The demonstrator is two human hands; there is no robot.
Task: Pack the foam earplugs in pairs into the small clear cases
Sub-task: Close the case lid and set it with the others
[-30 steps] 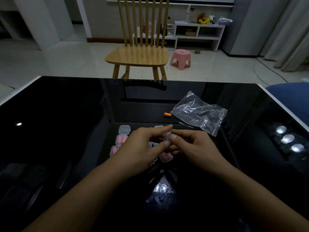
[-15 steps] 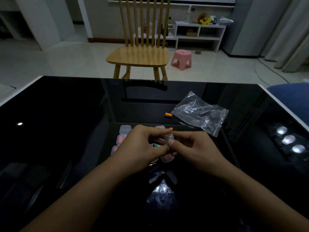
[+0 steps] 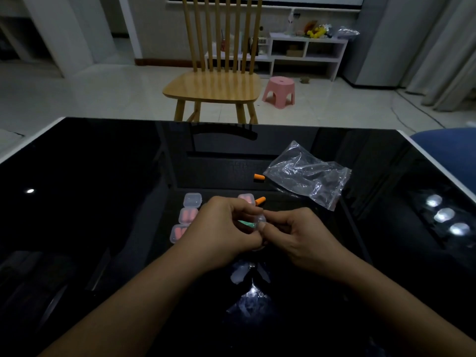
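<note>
On the black glass table [image 3: 103, 202], left of centre, three small clear cases are sitting in a column: the far case [image 3: 192, 200] is looking empty, the middle case [image 3: 188, 215] and near case [image 3: 179, 232] are each showing pink earplugs inside, lids apparently down.

Just right of that column, the left hand [image 3: 224, 233] is hovering above the table with fingers curled in, thumb and forefinger pinching at a small clear case [image 3: 260, 220] held between both hands. A green earplug [image 3: 246, 223] is poking out by the fingertips; cannot tell whether it is inside that case or beside it.

Behind the left hand's knuckles another case with pink plugs [image 3: 246, 197] is partly hiding, and an orange earplug [image 3: 260, 200] is lying just beside it. A second orange earplug [image 3: 259, 177] is lying farther back, near the edge of a crumpled clear zip bag [image 3: 309, 173].

The right hand [image 3: 304, 238] is meeting the left at the held case, fingers curled, thumb tip pressing on its near face.

Beyond the table, a wooden chair [image 3: 216, 86] is standing on the tile floor, with a pink stool [image 3: 279, 91] to its right.
</note>
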